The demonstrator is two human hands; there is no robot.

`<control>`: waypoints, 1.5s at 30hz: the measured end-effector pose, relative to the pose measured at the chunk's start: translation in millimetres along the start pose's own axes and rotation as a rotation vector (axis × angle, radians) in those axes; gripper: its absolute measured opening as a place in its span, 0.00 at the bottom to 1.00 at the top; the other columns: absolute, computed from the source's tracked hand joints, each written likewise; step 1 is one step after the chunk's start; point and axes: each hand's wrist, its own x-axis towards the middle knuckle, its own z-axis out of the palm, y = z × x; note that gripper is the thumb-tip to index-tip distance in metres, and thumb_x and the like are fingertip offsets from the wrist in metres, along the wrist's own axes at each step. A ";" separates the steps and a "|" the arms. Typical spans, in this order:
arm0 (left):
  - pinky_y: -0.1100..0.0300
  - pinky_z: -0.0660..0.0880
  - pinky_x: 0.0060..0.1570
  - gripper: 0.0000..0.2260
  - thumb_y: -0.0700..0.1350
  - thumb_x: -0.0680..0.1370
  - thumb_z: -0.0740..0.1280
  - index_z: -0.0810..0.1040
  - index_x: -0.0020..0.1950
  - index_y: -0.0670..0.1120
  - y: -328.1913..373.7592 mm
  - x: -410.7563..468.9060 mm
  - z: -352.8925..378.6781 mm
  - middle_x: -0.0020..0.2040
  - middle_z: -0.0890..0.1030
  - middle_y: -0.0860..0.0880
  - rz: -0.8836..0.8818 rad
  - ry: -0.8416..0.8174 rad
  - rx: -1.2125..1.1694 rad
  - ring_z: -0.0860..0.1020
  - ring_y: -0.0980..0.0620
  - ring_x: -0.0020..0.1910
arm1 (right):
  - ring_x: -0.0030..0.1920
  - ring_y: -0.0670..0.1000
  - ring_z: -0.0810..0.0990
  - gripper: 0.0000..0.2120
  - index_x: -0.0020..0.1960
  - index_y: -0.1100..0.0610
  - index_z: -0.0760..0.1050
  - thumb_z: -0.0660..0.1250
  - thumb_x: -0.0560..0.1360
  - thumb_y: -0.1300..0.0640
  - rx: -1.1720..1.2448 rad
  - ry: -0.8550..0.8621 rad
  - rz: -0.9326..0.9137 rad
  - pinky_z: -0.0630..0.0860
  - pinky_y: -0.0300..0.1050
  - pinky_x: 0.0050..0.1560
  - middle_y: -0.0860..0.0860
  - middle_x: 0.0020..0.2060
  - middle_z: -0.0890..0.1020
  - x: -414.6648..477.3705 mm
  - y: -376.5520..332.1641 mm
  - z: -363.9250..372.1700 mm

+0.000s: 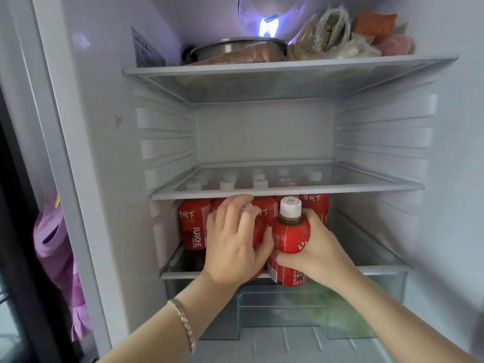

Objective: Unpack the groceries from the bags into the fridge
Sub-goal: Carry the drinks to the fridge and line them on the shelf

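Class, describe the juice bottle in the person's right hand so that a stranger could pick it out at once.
In the open fridge, look under the middle shelf, where red bottles stand. The target bottle is foremost, in the right hand, its white cap fully in view.

Top shelf [288,68], steel pot [235,47], bagged food [322,40], bottom shelf [379,269], red juice bottles [193,226]

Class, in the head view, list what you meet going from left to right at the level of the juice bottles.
purple cloth → red bottle marked JUICE → left hand, gripping a mostly hidden bottle → white-capped bottle → right hand holding it
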 end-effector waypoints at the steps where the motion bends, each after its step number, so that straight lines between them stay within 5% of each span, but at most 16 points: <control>1: 0.54 0.71 0.53 0.14 0.49 0.72 0.65 0.68 0.55 0.45 -0.3 -9.0 0.7 0.58 0.70 0.46 -0.052 -0.007 -0.043 0.71 0.47 0.56 | 0.51 0.45 0.80 0.40 0.64 0.45 0.64 0.79 0.57 0.47 -0.002 0.001 0.001 0.77 0.49 0.56 0.41 0.51 0.79 0.8 0.4 -0.1; 3: 0.65 0.69 0.60 0.21 0.50 0.73 0.68 0.64 0.62 0.50 6.0 -17.8 -4.6 0.61 0.64 0.51 -0.352 -0.048 -0.253 0.67 0.58 0.61 | 0.52 0.46 0.80 0.40 0.65 0.45 0.64 0.79 0.57 0.46 -0.006 -0.004 0.014 0.77 0.51 0.57 0.41 0.52 0.79 3.4 1.1 -0.4; 6: 0.72 0.73 0.52 0.26 0.48 0.71 0.72 0.60 0.61 0.58 17.7 -17.8 -13.5 0.57 0.69 0.57 -0.838 -0.198 -0.648 0.71 0.65 0.57 | 0.54 0.46 0.79 0.41 0.65 0.45 0.64 0.79 0.57 0.45 0.006 -0.024 0.028 0.76 0.53 0.58 0.42 0.53 0.78 7.7 1.3 -0.7; 8: 0.72 0.73 0.44 0.27 0.49 0.70 0.74 0.60 0.59 0.60 14.9 -17.9 -13.0 0.53 0.72 0.61 -0.888 -0.261 -0.670 0.74 0.65 0.52 | 0.54 0.46 0.79 0.41 0.65 0.45 0.64 0.79 0.58 0.46 0.006 -0.043 0.040 0.76 0.52 0.59 0.42 0.54 0.78 11.3 -0.1 -1.9; 14: 0.68 0.72 0.44 0.35 0.53 0.67 0.75 0.57 0.66 0.57 9.2 -13.2 -7.9 0.48 0.71 0.63 -0.990 -0.560 -0.659 0.73 0.66 0.44 | 0.54 0.48 0.79 0.42 0.66 0.49 0.62 0.80 0.58 0.51 0.066 -0.109 0.137 0.75 0.55 0.60 0.46 0.54 0.78 21.4 7.0 -17.6; 18: 0.62 0.74 0.55 0.37 0.54 0.70 0.73 0.53 0.70 0.54 22.9 -12.8 7.9 0.56 0.71 0.58 -0.888 -0.686 -0.643 0.75 0.58 0.55 | 0.51 0.50 0.78 0.37 0.60 0.50 0.60 0.80 0.61 0.56 0.050 0.032 0.182 0.74 0.51 0.56 0.48 0.50 0.77 19.9 20.6 -31.2; 23: 0.55 0.70 0.64 0.41 0.62 0.71 0.67 0.50 0.73 0.45 52.7 -2.8 49.8 0.68 0.66 0.46 -0.678 -0.867 -0.398 0.70 0.48 0.66 | 0.51 0.53 0.74 0.39 0.68 0.52 0.62 0.76 0.63 0.61 0.070 0.376 0.237 0.72 0.50 0.57 0.57 0.60 0.73 22.1 45.1 -39.3; 25: 0.52 0.70 0.63 0.42 0.66 0.70 0.65 0.56 0.72 0.39 56.9 1.3 62.5 0.68 0.66 0.42 -0.556 -0.839 -0.046 0.69 0.43 0.66 | 0.52 0.52 0.71 0.40 0.71 0.51 0.59 0.75 0.64 0.62 0.082 0.416 0.249 0.70 0.50 0.58 0.58 0.62 0.68 22.1 51.2 -40.4; 28: 0.52 0.78 0.46 0.42 0.67 0.60 0.72 0.74 0.62 0.37 51.4 3.4 69.8 0.54 0.79 0.42 -0.364 -0.706 0.231 0.80 0.43 0.50 | 0.55 0.55 0.73 0.42 0.73 0.53 0.56 0.75 0.65 0.61 0.121 0.381 0.270 0.71 0.51 0.60 0.59 0.64 0.68 27.1 60.9 -40.3; 31: 0.49 0.78 0.47 0.43 0.63 0.57 0.76 0.69 0.65 0.43 38.1 1.5 74.0 0.55 0.79 0.43 -0.236 -0.640 0.287 0.80 0.43 0.52 | 0.66 0.61 0.67 0.48 0.76 0.55 0.45 0.74 0.68 0.56 -0.007 0.289 0.300 0.67 0.56 0.67 0.62 0.67 0.65 38.6 60.6 -33.6; 33: 0.42 0.73 0.56 0.43 0.59 0.60 0.77 0.64 0.70 0.49 31.5 1.7 71.7 0.63 0.74 0.42 -0.211 -0.711 0.294 0.74 0.41 0.62 | 0.70 0.62 0.63 0.50 0.76 0.57 0.36 0.71 0.72 0.54 -0.063 0.246 0.348 0.63 0.56 0.68 0.62 0.70 0.60 48.3 54.1 -26.6; 35: 0.39 0.52 0.70 0.40 0.53 0.72 0.69 0.49 0.77 0.55 26.7 0.5 66.2 0.75 0.55 0.42 -0.190 -0.815 0.288 0.53 0.41 0.75 | 0.71 0.62 0.62 0.49 0.75 0.59 0.31 0.68 0.75 0.51 -0.106 0.234 0.411 0.62 0.55 0.69 0.62 0.72 0.57 57.2 47.8 -21.5; 37: 0.46 0.35 0.69 0.34 0.49 0.79 0.60 0.39 0.76 0.59 18.4 -3.2 61.8 0.76 0.39 0.48 -0.230 -0.841 0.266 0.38 0.45 0.75 | 0.70 0.62 0.62 0.48 0.74 0.61 0.29 0.64 0.76 0.47 -0.234 0.228 0.448 0.63 0.55 0.68 0.63 0.72 0.58 65.6 44.1 -21.5; 42: 0.53 0.33 0.65 0.30 0.47 0.81 0.58 0.43 0.76 0.57 12.4 -6.4 56.5 0.77 0.38 0.53 -0.289 -0.767 0.164 0.35 0.46 0.75 | 0.73 0.64 0.55 0.58 0.74 0.63 0.31 0.72 0.69 0.43 -0.242 0.198 0.453 0.60 0.57 0.71 0.63 0.74 0.51 66.0 30.1 -24.5; 45: 0.48 0.36 0.67 0.31 0.46 0.77 0.65 0.54 0.76 0.55 13.1 -4.8 57.2 0.78 0.51 0.49 -0.257 -0.649 0.173 0.46 0.43 0.76 | 0.74 0.66 0.46 0.61 0.75 0.57 0.31 0.73 0.65 0.37 -0.366 0.217 0.333 0.55 0.62 0.73 0.64 0.74 0.39 59.2 22.5 -5.4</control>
